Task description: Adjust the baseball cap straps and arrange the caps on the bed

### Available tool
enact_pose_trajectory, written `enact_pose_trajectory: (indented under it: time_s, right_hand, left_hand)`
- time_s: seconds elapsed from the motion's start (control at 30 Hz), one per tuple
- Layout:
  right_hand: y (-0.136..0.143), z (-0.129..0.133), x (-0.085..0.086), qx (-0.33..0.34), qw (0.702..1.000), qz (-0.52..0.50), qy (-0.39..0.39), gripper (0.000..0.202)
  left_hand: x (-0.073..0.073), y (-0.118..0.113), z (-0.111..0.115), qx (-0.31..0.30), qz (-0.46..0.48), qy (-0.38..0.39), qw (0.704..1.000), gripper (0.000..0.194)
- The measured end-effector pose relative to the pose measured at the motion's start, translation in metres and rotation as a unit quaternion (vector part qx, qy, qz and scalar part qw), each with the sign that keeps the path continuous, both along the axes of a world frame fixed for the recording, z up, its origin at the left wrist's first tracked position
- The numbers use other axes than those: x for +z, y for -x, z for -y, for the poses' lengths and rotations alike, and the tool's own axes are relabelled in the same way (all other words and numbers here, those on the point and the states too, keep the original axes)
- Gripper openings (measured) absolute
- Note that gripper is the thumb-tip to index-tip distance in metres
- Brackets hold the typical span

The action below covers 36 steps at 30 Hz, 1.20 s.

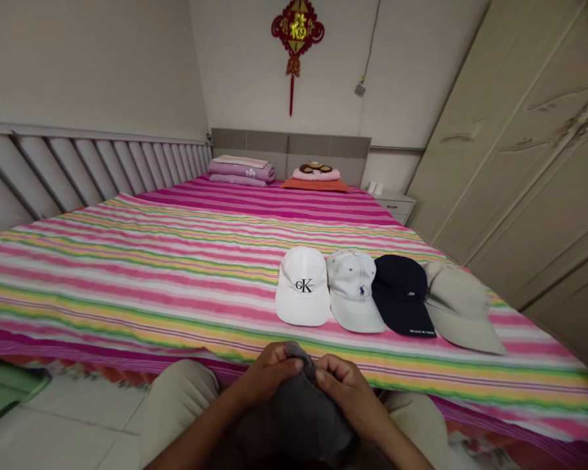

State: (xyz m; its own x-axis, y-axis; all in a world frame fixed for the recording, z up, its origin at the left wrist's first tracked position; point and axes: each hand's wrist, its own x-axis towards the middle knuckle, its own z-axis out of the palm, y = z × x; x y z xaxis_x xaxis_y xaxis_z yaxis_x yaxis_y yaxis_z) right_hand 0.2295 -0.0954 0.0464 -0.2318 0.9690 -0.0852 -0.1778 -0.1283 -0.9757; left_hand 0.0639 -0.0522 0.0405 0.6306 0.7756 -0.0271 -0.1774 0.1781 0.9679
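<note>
Over my lap I hold a dark grey cap [308,411] by its upper edge. My left hand [274,371] pinches that edge between thumb and fingers. Close beside it, my right hand [342,385] grips the same edge, its thumb pressed on the cloth. The lower part of the cap is in shadow. Beyond my hands a row of caps lies on the bed: a white cap with dark letters [302,303], a pale cap with a small horse-rider logo [355,303], a dark navy cap [402,294] and a beige cap [463,313] at the right end.
A striped sheet [127,274] covers the bed in front of me. Folded purple bedding [242,172] and a pink pillow [316,173] are by the headboard [323,149]. A railing [127,163] runs along the left, a wardrobe [514,156] on the right. A green stool [14,391] stands lower left.
</note>
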Motion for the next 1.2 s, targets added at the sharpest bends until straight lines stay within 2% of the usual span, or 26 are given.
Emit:
enact_pose_trajectory:
  time_s: [0.13, 0.23, 0.3, 0.37, 0.47, 0.53, 0.6, 0.63, 0.73, 0.87, 0.9, 0.97, 1.03, 1.1, 1.2]
  right_hand:
    - [-0.003, -0.006, -0.004, -0.089, 0.986, -0.128, 0.061, 0.027]
    - [-0.007, -0.014, -0.003, -0.163, 0.962, -0.2, 0.093, 0.027]
    - [-0.008, -0.017, 0.0, -0.187, 0.955, -0.206, 0.104, 0.027]
    - [-0.006, -0.017, 0.003, -0.152, 0.965, -0.183, 0.105, 0.026]
    - [0.002, -0.013, 0.007, -0.014, 0.984, -0.139, 0.113, 0.027]
    - [0.009, -0.011, 0.01, 0.096, 0.982, -0.11, 0.119, 0.029]
    - [0.016, -0.013, 0.013, 0.142, 0.978, -0.102, 0.112, 0.026]
    - [0.02, -0.015, 0.014, 0.133, 0.979, -0.111, 0.107, 0.025]
    - [0.031, -0.024, 0.02, 0.052, 0.979, -0.172, 0.099, 0.029]
    - [0.044, -0.036, 0.026, 0.012, 0.959, -0.254, 0.126, 0.027]
    - [0.047, -0.038, 0.026, 0.013, 0.953, -0.269, 0.136, 0.025]
    - [0.053, -0.043, 0.025, 0.013, 0.944, -0.29, 0.155, 0.022]
    - [0.062, -0.047, 0.023, 0.016, 0.937, -0.305, 0.173, 0.022]
    - [0.071, -0.052, 0.02, 0.021, 0.933, -0.312, 0.181, 0.021]
    - [0.078, -0.063, 0.017, 0.011, 0.94, -0.3, 0.162, 0.022]
  left_hand:
    - [0.002, 0.006, -0.001, 0.041, 0.085, 0.082, 0.992, 0.026]
    - [0.007, 0.015, -0.004, 0.126, 0.183, 0.099, 0.97, 0.025]
    - [0.011, 0.021, -0.007, 0.18, 0.207, 0.103, 0.956, 0.023]
    - [0.016, 0.025, -0.01, 0.208, 0.194, 0.112, 0.952, 0.021]
    - [0.019, 0.027, -0.013, 0.222, 0.158, 0.12, 0.955, 0.021]
    - [0.018, 0.03, -0.017, 0.219, 0.123, 0.109, 0.962, 0.021]
    - [0.014, 0.035, -0.021, 0.206, 0.076, 0.089, 0.972, 0.022]
    - [0.012, 0.038, -0.023, 0.203, 0.054, 0.078, 0.975, 0.022]
    - [0.002, 0.052, -0.024, 0.178, 0.021, 0.048, 0.983, 0.026]
    - [-0.02, 0.074, -0.011, 0.043, 0.032, 0.008, 0.999, 0.059]
    - [-0.027, 0.078, -0.006, 0.022, 0.033, -0.006, 0.999, 0.067]
    - [-0.04, 0.082, 0.005, 0.022, 0.03, -0.019, 0.999, 0.077]
    - [-0.05, 0.082, 0.013, 0.069, 0.005, -0.022, 0.997, 0.073]
    - [-0.054, 0.079, 0.016, 0.162, -0.02, -0.002, 0.987, 0.05]
    - [-0.048, 0.077, 0.01, 0.273, 0.009, 0.083, 0.959, 0.031]
